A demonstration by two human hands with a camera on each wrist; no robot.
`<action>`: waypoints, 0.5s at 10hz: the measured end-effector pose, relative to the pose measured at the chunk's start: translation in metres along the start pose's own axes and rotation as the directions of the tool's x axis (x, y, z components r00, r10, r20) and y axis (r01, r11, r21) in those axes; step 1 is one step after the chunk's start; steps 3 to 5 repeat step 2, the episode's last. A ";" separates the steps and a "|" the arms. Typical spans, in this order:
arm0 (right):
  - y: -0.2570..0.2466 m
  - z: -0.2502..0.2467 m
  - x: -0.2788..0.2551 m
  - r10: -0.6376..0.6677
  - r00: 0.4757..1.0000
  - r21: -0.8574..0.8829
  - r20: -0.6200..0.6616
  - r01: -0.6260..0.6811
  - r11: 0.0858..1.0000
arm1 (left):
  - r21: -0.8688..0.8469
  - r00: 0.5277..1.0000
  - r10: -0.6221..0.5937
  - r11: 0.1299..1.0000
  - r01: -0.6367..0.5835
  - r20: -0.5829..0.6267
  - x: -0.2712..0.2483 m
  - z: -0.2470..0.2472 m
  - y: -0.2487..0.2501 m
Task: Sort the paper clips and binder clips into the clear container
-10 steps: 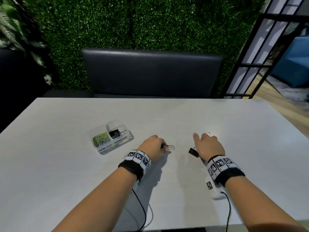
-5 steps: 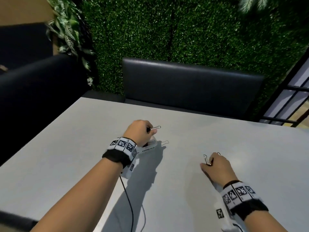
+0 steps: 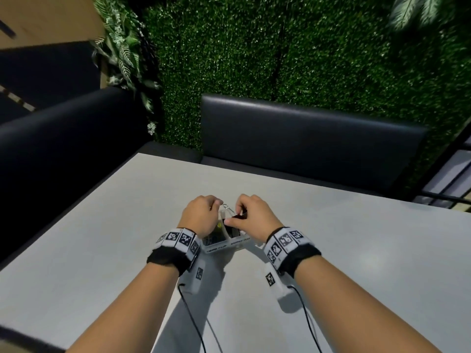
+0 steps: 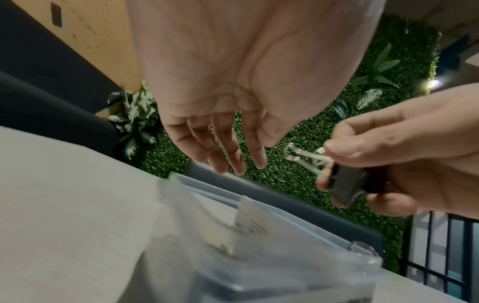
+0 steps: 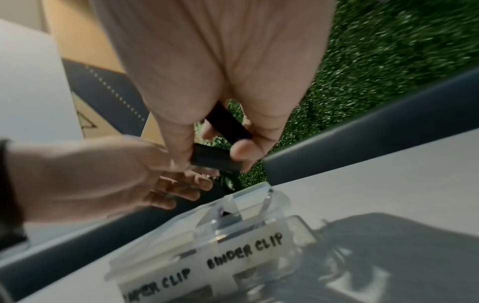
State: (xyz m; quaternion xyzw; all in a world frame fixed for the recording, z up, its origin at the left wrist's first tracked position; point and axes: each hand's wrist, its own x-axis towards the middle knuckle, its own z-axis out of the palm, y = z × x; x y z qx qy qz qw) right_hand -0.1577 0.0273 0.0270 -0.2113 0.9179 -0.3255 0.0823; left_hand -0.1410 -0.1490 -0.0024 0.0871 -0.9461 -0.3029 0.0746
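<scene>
The clear container point(image 3: 221, 247) sits on the white table point(image 3: 356, 263), its front wall lettered "PAPER CLIP" and "BINDER CLIP" point(image 5: 243, 254). Both hands hover just above it. My right hand point(image 3: 235, 220) pinches black binder clips point(image 5: 213, 157) between thumb and fingers; a second black clip point(image 5: 228, 123) lies deeper in the palm. The left wrist view shows the silver wire handles point(image 4: 305, 158) sticking out of that grip toward my left hand point(image 4: 233, 162). The left hand's fingers hang relaxed over the container's left part and hold nothing. Dark clips lie in the binder compartment point(image 3: 233, 231).
A dark bench seat point(image 3: 305, 138) stands behind the table's far edge, backed by a green hedge wall point(image 3: 280, 47). Another dark seat point(image 3: 63, 138) runs along the left. Sensor cables point(image 3: 193, 314) trail from both wrists over the near table.
My right hand has come left from the table's right side with its clips to the container. The left hand, which held a clip by its wire handle, now hangs empty.
</scene>
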 end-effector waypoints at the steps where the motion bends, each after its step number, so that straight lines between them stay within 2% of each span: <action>1: -0.002 0.004 0.001 0.004 1.000 -0.049 0.029 -0.003 0.999 | -0.055 0.999 -0.036 0.998 0.037 0.011 -0.005 -0.010 -0.009; 2: 0.012 0.006 -0.002 0.077 0.992 -0.055 -0.103 -0.083 0.995 | -0.099 0.998 -0.054 0.994 0.053 -0.012 -0.011 -0.015 -0.017; 5: 0.012 0.006 -0.002 0.077 0.992 -0.055 -0.103 -0.083 0.995 | -0.099 0.998 -0.054 0.994 0.053 -0.012 -0.011 -0.015 -0.017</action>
